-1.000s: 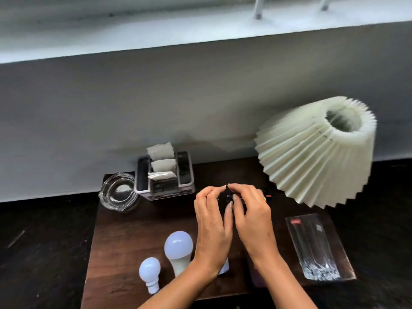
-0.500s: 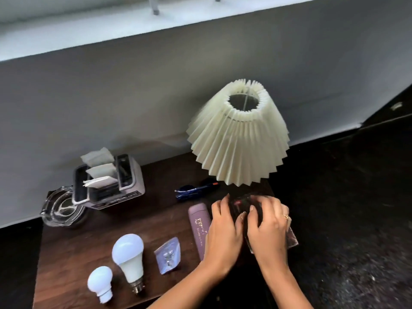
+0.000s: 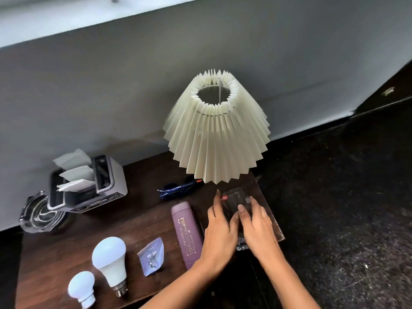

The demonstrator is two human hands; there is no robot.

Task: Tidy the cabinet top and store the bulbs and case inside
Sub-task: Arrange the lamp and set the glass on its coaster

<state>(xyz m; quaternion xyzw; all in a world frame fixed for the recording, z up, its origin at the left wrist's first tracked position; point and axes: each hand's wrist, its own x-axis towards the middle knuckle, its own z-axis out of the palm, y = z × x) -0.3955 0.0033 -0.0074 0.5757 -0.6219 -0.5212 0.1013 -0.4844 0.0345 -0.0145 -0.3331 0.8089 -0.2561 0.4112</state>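
Note:
Two white bulbs lie at the front left of the dark wooden cabinet top (image 3: 73,246): a large bulb (image 3: 110,259) and a small bulb (image 3: 81,287). A purple case (image 3: 187,233) lies lengthwise near the middle. To its right is a clear plastic box (image 3: 234,198) with a red label and a glass inside, under the lampshade's edge. My left hand (image 3: 219,233) and my right hand (image 3: 258,228) press on it from either side, fingers stretched along its top. Its near end is hidden by my hands.
A cream pleated lampshade (image 3: 217,134) stands at the back right. A blue pen packet (image 3: 178,188) lies behind the case. A small plastic bag of screws (image 3: 151,256) sits between bulbs and case. A sachet holder (image 3: 98,186) and a glass ashtray (image 3: 42,215) stand at the back left.
Both hands left the blue packet at the back and went right to the clear box. The view swung right. Over the last half second my fingers stretched further along the box.

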